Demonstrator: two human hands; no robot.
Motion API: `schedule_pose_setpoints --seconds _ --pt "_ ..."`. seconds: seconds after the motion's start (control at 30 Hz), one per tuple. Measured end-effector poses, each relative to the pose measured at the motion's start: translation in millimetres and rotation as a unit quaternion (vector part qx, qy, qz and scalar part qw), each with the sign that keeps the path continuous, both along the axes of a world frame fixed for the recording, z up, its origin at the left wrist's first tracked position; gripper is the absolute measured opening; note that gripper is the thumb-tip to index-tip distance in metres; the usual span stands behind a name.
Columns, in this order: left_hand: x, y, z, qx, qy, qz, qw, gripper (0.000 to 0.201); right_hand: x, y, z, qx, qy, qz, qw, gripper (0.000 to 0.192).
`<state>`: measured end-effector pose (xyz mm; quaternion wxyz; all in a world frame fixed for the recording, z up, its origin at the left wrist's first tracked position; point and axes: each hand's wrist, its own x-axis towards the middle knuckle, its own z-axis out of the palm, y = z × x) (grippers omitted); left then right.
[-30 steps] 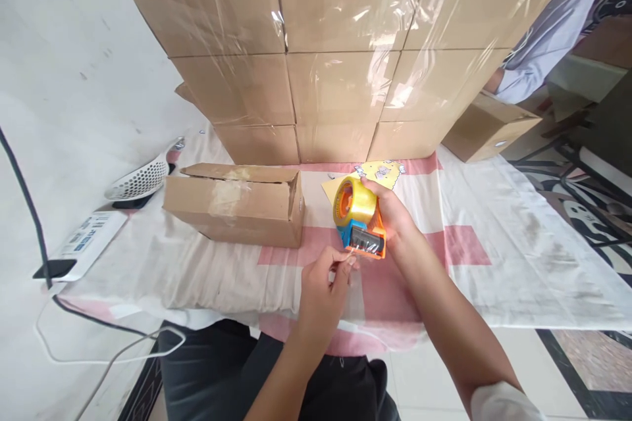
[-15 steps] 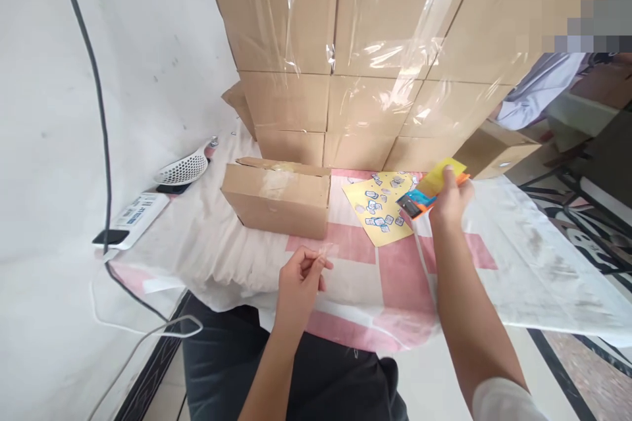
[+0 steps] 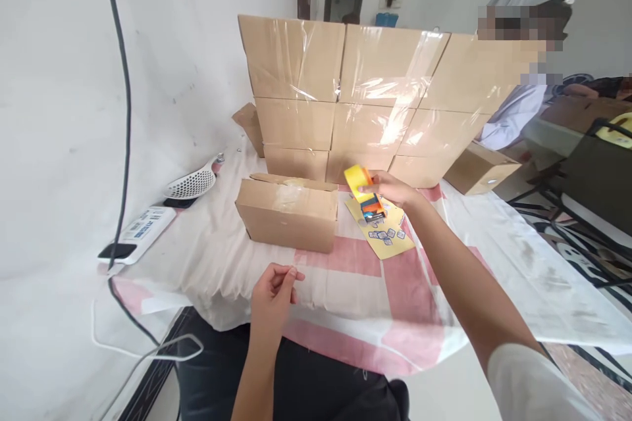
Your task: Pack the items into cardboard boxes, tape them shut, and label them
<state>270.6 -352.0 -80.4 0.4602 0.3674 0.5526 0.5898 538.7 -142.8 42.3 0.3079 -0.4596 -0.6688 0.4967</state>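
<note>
the tape dispenser [image 3: 366, 196] is up off the table, gripped in my right hand [image 3: 395, 189] with the fingers wrapped round its handle; yellow roll on top, blue and orange body below. it hangs just above the yellow sticker sheet [image 3: 382, 237], which lies flat on the pink-and-white cloth [image 3: 345, 276]. my right arm is stretched well forward, white sleeve showing near the bottom edge.

my left hand [image 3: 272, 295] is low and close to me, at the near edge of the table, thumb and forefinger pinched together. i cannot tell whether a clear scrap of tape sits between them; nothing shows plainly. the other fingers are curled loosely.

just left of the dispenser lies a small cardboard box [image 3: 288, 214] on its side, a patch of clear tape on its upper face, one flap raised at the back. behind it and the dispenser stands a wall of stacked boxes [image 3: 365, 99] bound in glossy clear film, three rows high. one more box [image 3: 481, 168] sits at the right end of the stack.

at the left edge of the table: a white perforated scoop [image 3: 192, 183], a white device with a blue label [image 3: 143, 227] and a dark phone [image 3: 116, 250] beside it. a black cable [image 3: 126, 112] hangs down the white wall.

far right, beyond the stack, another person in a pale sleeve [image 3: 513, 115].
</note>
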Motion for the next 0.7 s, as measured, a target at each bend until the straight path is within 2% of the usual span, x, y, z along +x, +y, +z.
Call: schedule_pose_setpoints --seconds 0.07,0.13,0.27,0.4,0.47,0.57,0.63,0.7 --pt "-7 -1 -5.5 0.002 -0.003 0.015 1.0 0.036 -15 21 2.6 0.008 -0.062 0.01 0.998 0.02" --pt "-12 -1 -10.3 -0.002 -0.005 0.022 1.0 0.036 -33 43 -2.4 0.048 -0.069 -0.017 0.996 0.01" --pt "-14 2 -14.8 -0.007 -0.011 0.024 1.0 0.038 -74 72 -22.3 0.126 -0.066 -0.085 0.986 0.015" --pt "-11 5 -12.2 -0.013 -0.016 0.009 1.0 0.041 -103 81 -34.3 0.172 -0.099 -0.126 0.972 0.024" --pt "-12 5 -9.1 -0.015 -0.017 0.007 1.0 0.041 -106 78 -31.0 0.197 -0.116 -0.148 0.962 0.025" --pt "-14 5 -2.2 -0.005 -0.012 0.017 1.0 0.038 -100 62 -12.7 0.25 -0.114 -0.18 0.945 0.025" --pt "-15 5 5.6 0.006 -0.004 0.026 1.0 0.035 -94 36 5.6 0.282 -0.098 -0.181 0.937 0.028" --pt "-14 7 17.2 0.019 0.004 0.032 0.999 0.033 -91 -1 24.7 0.3 -0.084 -0.14 0.94 0.03"
